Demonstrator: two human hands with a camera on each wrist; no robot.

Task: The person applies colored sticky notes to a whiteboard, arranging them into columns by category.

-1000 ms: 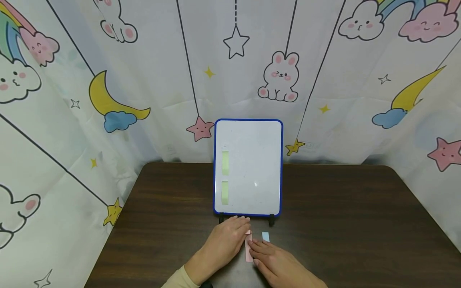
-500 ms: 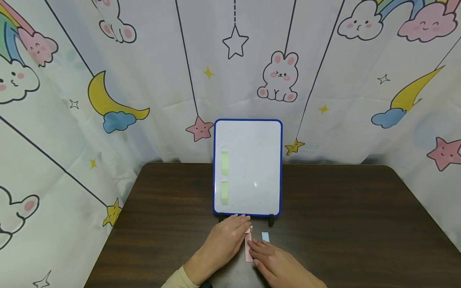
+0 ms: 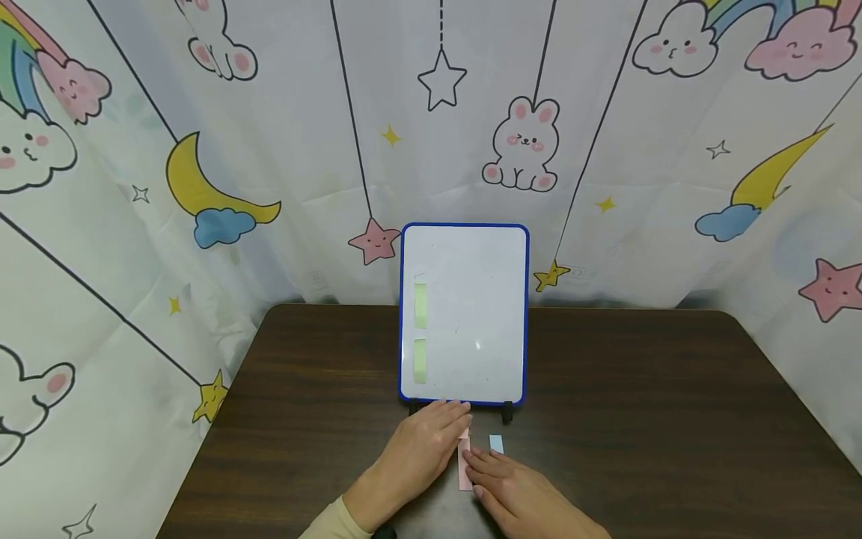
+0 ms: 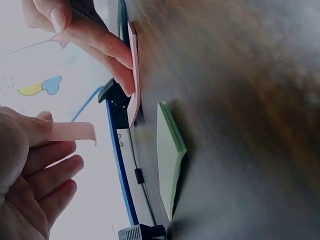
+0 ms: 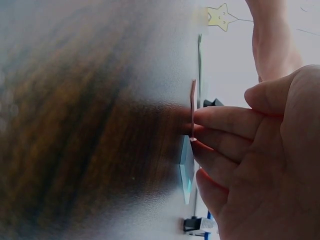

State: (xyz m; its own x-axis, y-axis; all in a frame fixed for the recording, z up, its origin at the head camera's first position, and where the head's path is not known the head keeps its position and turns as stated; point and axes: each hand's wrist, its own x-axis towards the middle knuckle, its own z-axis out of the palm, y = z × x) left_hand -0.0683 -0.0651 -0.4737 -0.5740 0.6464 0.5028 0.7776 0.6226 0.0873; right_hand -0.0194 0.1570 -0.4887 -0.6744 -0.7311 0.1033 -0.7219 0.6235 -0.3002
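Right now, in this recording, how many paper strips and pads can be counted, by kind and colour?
Green strips on the whiteboard: 2
Pink strip in the left hand: 1
Pink pad: 1
Green pad: 1
Blue pad: 1
Total: 6

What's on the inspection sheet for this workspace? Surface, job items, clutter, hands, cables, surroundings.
Surface: dark wood-grain table, glossy in places.
Job items: pink pad on the table, green pad to its left, blue pad to its right; whiteboard upright on black feet, with two green strips on its left side.
Clutter: dark object by the left forearm, too cut off to identify.
Left hand: pinches a pink strip.
Right hand: fingers touch the pink pad.
Cables: none certain; thin dark line near the board's feet in the left wrist view, can't identify.
Surroundings: white cartoon-print backdrop.
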